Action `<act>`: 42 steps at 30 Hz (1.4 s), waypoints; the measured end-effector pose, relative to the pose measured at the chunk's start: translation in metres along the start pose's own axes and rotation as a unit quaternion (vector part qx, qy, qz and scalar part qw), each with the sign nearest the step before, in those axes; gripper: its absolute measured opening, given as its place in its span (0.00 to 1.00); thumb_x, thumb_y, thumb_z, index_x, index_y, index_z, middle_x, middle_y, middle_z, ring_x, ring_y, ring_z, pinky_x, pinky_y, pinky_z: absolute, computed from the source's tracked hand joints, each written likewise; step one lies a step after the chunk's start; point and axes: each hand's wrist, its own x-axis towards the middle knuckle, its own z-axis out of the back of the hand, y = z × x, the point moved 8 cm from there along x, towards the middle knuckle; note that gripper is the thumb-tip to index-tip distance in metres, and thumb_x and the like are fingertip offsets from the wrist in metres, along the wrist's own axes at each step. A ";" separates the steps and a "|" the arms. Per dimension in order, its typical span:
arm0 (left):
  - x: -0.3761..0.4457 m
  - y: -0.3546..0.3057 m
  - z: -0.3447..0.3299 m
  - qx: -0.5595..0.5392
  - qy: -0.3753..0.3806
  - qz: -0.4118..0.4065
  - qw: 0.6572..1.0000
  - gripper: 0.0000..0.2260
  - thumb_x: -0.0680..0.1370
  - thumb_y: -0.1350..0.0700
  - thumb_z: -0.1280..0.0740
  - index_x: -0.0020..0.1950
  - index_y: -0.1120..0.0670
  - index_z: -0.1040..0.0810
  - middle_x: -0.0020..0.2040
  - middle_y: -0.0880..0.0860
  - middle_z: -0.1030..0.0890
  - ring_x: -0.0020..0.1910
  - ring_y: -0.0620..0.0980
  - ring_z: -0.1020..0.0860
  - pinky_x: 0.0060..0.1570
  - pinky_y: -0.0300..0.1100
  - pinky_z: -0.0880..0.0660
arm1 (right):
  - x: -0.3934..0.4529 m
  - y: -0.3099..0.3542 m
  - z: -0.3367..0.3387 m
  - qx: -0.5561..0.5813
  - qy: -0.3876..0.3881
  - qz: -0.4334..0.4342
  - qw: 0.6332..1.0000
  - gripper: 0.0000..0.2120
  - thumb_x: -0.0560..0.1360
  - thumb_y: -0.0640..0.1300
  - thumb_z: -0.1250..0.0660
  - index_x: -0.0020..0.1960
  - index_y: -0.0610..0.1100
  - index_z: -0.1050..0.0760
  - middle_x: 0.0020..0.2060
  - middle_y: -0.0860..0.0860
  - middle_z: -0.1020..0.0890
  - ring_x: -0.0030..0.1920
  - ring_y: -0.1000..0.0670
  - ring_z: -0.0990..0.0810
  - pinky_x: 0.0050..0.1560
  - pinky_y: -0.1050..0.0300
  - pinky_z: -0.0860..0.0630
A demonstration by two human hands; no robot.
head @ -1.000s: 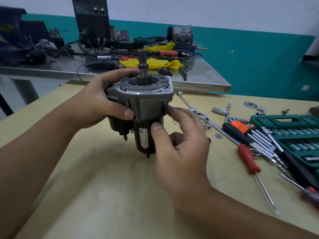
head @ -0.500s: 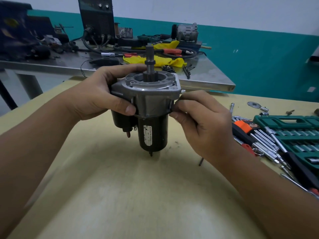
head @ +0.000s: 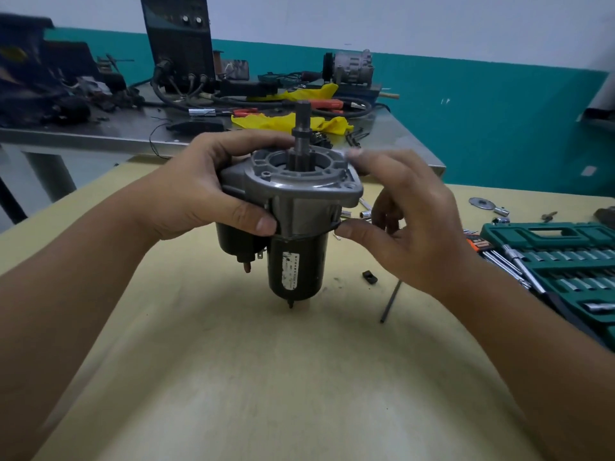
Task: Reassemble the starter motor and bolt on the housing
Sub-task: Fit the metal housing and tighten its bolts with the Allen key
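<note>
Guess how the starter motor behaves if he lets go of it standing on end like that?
Starter motor likely tips: it stands upright on a small protruding tip, steadied by the left hand. Probably top-heavy, given the wide housing flange. On its side, the round body may roll.

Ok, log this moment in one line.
starter motor: upright on table | left hand: grips housing | right hand: fingertips at housing

Starter motor (head: 294,227) upright on table (head: 233,377), socket set (head: 572,271) right.
</note>
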 end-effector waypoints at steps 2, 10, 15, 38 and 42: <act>0.001 -0.002 -0.001 0.002 0.000 -0.006 1.000 0.39 0.61 0.56 0.19 0.72 0.49 0.25 0.67 0.54 0.20 0.67 0.59 0.21 0.63 0.50 0.21 | 0.004 0.000 -0.001 0.016 0.039 0.000 0.999 0.29 0.76 0.47 0.25 0.72 0.48 0.34 0.61 0.51 0.26 0.47 0.65 0.26 0.45 0.71 0.27; 0.000 -0.010 -0.008 -0.017 -0.006 -0.034 0.999 0.38 0.58 0.45 0.14 0.67 0.40 0.21 0.66 0.49 0.18 0.66 0.54 0.20 0.60 0.41 0.21 | 0.009 0.006 0.000 0.063 0.060 -0.032 0.996 0.28 0.74 0.41 0.23 0.68 0.51 0.31 0.56 0.49 0.22 0.38 0.54 0.21 0.37 0.61 0.20; -0.002 -0.014 -0.009 -0.009 -0.012 -0.040 0.999 0.36 0.58 0.55 0.18 0.65 0.37 0.21 0.65 0.47 0.18 0.65 0.51 0.19 0.57 0.37 0.21 | 0.014 0.000 0.005 0.186 0.104 -0.130 0.968 0.24 0.73 0.41 0.24 0.63 0.58 0.25 0.48 0.53 0.18 0.35 0.44 0.18 0.36 0.56 0.17; -0.024 -0.023 -0.016 0.008 -0.114 -0.032 0.993 0.32 0.61 0.51 0.19 0.64 0.35 0.20 0.64 0.45 0.18 0.61 0.48 0.18 0.54 0.36 0.20 | -0.031 -0.072 0.021 -0.057 0.464 -0.284 0.837 0.10 0.80 0.39 0.32 0.43 0.50 0.22 0.33 0.55 0.16 0.34 0.59 0.20 0.38 0.67 0.26; -0.024 -0.025 -0.017 0.013 -0.143 -0.036 0.989 0.32 0.63 0.53 0.18 0.66 0.41 0.20 0.63 0.45 0.17 0.61 0.47 0.17 0.56 0.36 0.21 | 0.024 -0.052 0.083 0.105 0.220 -0.251 0.937 0.07 0.79 0.41 0.30 0.49 0.52 0.17 0.32 0.45 0.18 0.29 0.50 0.20 0.36 0.47 0.19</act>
